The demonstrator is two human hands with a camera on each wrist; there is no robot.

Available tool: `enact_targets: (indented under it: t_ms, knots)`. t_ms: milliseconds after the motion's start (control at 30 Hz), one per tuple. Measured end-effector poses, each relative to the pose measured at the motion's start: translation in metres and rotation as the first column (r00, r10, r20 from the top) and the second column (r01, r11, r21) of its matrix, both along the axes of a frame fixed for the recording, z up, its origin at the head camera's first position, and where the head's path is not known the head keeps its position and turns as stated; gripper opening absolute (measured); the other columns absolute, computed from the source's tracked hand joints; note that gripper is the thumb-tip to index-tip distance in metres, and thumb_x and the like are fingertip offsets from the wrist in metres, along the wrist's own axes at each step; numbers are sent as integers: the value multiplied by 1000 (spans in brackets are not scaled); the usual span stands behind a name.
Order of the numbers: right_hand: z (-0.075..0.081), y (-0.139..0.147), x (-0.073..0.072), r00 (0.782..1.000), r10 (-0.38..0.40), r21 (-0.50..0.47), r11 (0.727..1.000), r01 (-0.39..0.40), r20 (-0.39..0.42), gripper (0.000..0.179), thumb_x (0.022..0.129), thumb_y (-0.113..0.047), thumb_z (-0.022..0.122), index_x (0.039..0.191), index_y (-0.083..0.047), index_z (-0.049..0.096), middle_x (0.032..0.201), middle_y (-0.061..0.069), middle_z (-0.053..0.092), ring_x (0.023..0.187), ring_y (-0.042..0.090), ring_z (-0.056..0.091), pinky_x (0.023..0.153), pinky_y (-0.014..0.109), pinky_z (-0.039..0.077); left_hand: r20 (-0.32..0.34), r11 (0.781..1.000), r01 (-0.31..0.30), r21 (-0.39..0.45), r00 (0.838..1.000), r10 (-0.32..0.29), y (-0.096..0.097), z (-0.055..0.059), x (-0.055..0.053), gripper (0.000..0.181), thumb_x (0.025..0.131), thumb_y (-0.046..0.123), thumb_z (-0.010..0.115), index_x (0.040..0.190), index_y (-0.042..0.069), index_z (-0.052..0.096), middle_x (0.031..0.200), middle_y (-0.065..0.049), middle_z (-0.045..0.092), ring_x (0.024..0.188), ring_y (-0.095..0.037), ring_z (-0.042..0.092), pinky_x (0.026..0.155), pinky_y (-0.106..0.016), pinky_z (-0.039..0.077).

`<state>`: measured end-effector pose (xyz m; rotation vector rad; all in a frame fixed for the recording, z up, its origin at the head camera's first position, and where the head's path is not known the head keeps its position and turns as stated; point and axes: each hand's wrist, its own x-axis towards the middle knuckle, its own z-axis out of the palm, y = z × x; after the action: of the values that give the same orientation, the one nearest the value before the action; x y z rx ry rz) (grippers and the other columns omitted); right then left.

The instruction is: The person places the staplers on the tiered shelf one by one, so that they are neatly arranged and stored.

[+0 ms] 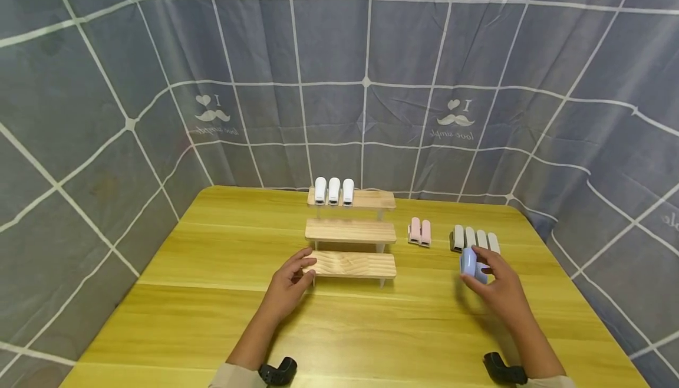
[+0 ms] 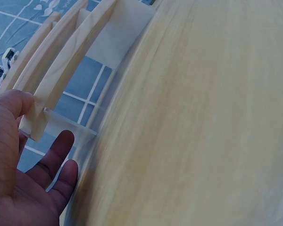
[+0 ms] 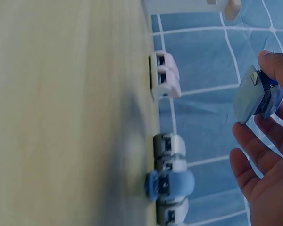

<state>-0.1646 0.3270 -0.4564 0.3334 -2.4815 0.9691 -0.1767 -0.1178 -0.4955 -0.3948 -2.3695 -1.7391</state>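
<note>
My right hand (image 1: 498, 285) pinches a blue mini stapler (image 3: 249, 96) between thumb and fingers, above the table on the right. A second blue mini stapler (image 3: 179, 183) stands on the table, partly hidden behind the held one in the head view. At the middle, my left hand (image 1: 286, 285) grips the left end of the lowest board (image 1: 350, 265) of a three-step wooden stand. One finger lies over the board's end (image 2: 35, 120), while other fingers stick out below it. Three white mini staplers (image 1: 333, 191) stand in a row on the top board (image 1: 371, 199), towards its left.
Two pink mini staplers (image 1: 420, 232) stand right of the stand's middle board (image 1: 350, 231). Several grey-white mini staplers (image 1: 475, 239) form a row just behind my right hand. A grey checked curtain (image 1: 339, 111) encloses the back and sides of the wooden table (image 1: 223, 246).
</note>
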Motion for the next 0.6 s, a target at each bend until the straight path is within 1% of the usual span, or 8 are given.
enact_targets:
  t_ms: [133, 267, 400, 467, 533, 600]
  knots:
    - [7, -9, -5, 1000, 4, 35, 999, -4, -12, 62, 78, -8, 85, 133, 2, 57, 121, 17, 63, 101, -2, 53, 81, 8, 41, 9, 1000, 4, 10, 1000, -4, 0, 1, 0, 24, 96, 8, 66, 120, 7, 70, 146, -5, 52, 109, -23, 61, 83, -30, 50]
    - [15, -21, -9, 999, 25, 66, 998, -23, -33, 64, 78, -10, 85, 134, 2, 56, 119, 15, 63, 100, 13, 57, 81, 14, 42, 19, 1000, -1, -2, 1000, 1, 1, 1, 0, 25, 96, 9, 66, 120, 8, 70, 146, -4, 51, 110, -21, 61, 83, -29, 50]
    - [23, -35, -13, 998, 56, 72, 996, -53, -34, 65, 79, -10, 85, 135, 2, 56, 119, 14, 63, 101, 25, 60, 81, 20, 45, 10, 1000, -4, -12, 1000, 5, 0, 0, 0, 25, 96, 10, 66, 121, 8, 70, 147, -6, 51, 109, -20, 61, 83, -28, 51]
    - [26, -41, -14, 997, 69, 70, 995, -66, -30, 65, 79, -10, 85, 136, 1, 55, 121, 14, 63, 103, 28, 60, 82, 20, 45, -2, 1000, -3, -17, 1000, 3, 0, -1, 0, 25, 96, 10, 66, 121, 7, 70, 146, -8, 51, 108, -20, 61, 83, -28, 51]
    - [29, -47, -16, 996, 82, 68, 995, -79, -31, 65, 79, -10, 85, 135, 1, 55, 123, 14, 62, 106, 30, 60, 83, 25, 47, -13, 1000, -2, -20, 1000, 1, 0, -2, -1, 26, 96, 11, 66, 121, 7, 69, 146, -9, 51, 107, -21, 61, 82, -28, 51]
    - [32, -53, -17, 995, 92, 66, 994, -90, -33, 65, 79, -10, 85, 136, 0, 55, 124, 14, 61, 108, 31, 59, 84, 34, 50, -18, 1000, -3, -22, 1000, 2, 0, -2, -1, 26, 97, 12, 66, 121, 7, 69, 146, -9, 52, 107, -21, 61, 82, -28, 51]
